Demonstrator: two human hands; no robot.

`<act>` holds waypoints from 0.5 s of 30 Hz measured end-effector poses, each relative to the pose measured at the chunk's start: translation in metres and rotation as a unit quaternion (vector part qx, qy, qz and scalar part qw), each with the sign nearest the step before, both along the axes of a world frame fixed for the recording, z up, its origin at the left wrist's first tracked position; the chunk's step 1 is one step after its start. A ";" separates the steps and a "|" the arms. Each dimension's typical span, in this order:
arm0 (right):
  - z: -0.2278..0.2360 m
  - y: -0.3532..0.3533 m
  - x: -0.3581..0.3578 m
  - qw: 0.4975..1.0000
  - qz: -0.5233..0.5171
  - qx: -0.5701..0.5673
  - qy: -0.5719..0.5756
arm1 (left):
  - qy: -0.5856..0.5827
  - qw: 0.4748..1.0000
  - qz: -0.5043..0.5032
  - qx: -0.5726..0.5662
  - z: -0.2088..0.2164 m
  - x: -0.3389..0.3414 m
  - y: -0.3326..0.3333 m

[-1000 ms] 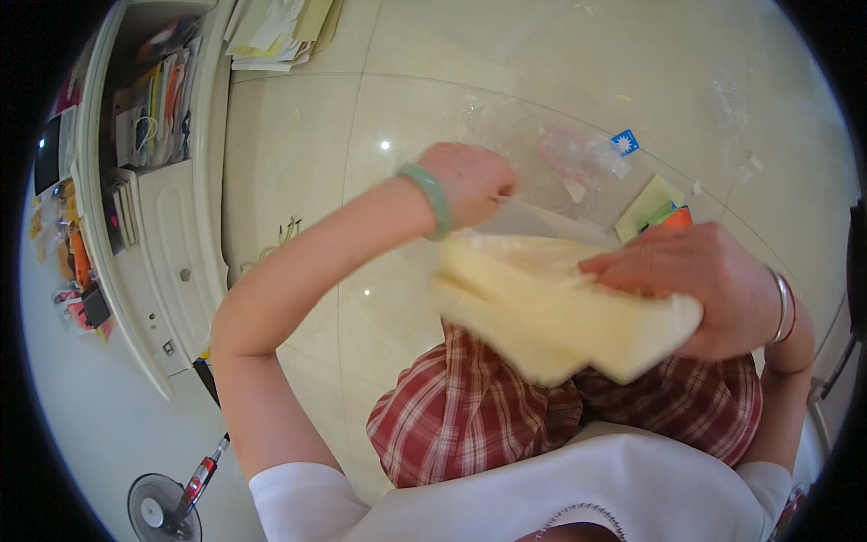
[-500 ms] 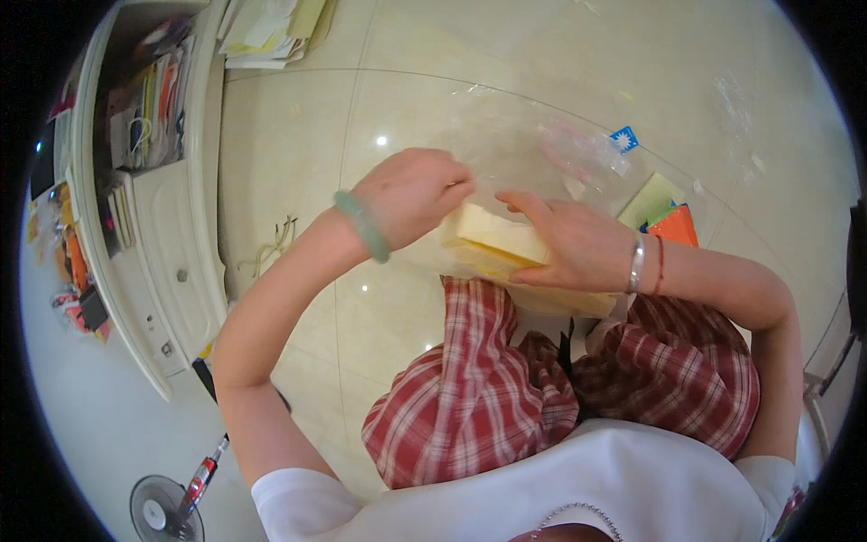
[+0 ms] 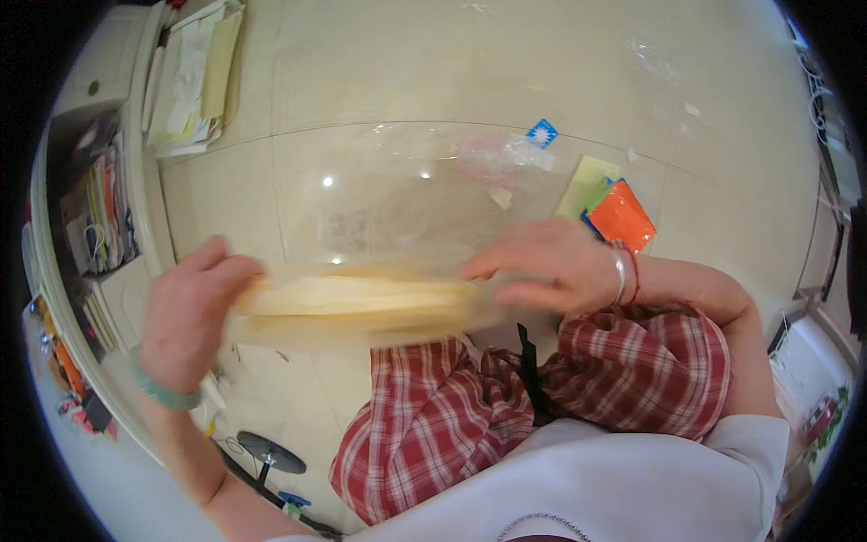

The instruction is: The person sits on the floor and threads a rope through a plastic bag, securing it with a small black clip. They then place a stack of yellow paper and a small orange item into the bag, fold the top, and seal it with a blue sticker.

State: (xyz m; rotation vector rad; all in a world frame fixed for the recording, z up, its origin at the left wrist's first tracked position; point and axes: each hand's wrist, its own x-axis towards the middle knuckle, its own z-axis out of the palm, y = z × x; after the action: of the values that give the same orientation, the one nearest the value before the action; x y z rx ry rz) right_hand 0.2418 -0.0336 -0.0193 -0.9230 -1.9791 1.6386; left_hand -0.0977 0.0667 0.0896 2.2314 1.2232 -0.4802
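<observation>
A pale yellow stack [image 3: 361, 300], which looks like a block of paper in clear plastic, lies crosswise above my lap, blurred by motion. My left hand [image 3: 190, 312], with a green bangle at its wrist, closes on the stack's left end. At the other end is my right hand [image 3: 555, 266], wearing a silver bracelet and a red cord. Its thumb and fingers are apart, their tips beside the stack; whether they touch the plastic is blurred.
Past my hands, crumpled clear plastic [image 3: 488, 158] lies on the tiled floor. Near it are a blue card [image 3: 542, 134], an orange packet [image 3: 621, 219] and a yellow-green pad [image 3: 589, 181]. Papers [image 3: 191, 77] lie by the cabinet [image 3: 144, 194] at left. A dark round-based stand [image 3: 273, 452] is at lower left.
My left hand has swung left and nearer to me and now grips the stack's left end. The stack has turned lengthwise across my front; my right hand has loosened from around it.
</observation>
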 end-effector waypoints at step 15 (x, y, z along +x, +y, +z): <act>-0.153 -0.148 0.210 0.826 -0.256 -0.049 -0.500 | 0.174 0.961 -0.192 0.096 -0.042 0.026 0.059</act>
State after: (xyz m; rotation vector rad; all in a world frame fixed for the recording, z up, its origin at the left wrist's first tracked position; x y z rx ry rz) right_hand 0.4515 -0.1816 -0.1726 -2.4671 -1.8666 0.9820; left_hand -0.0719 0.1252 0.0476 2.6461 1.0299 -0.9774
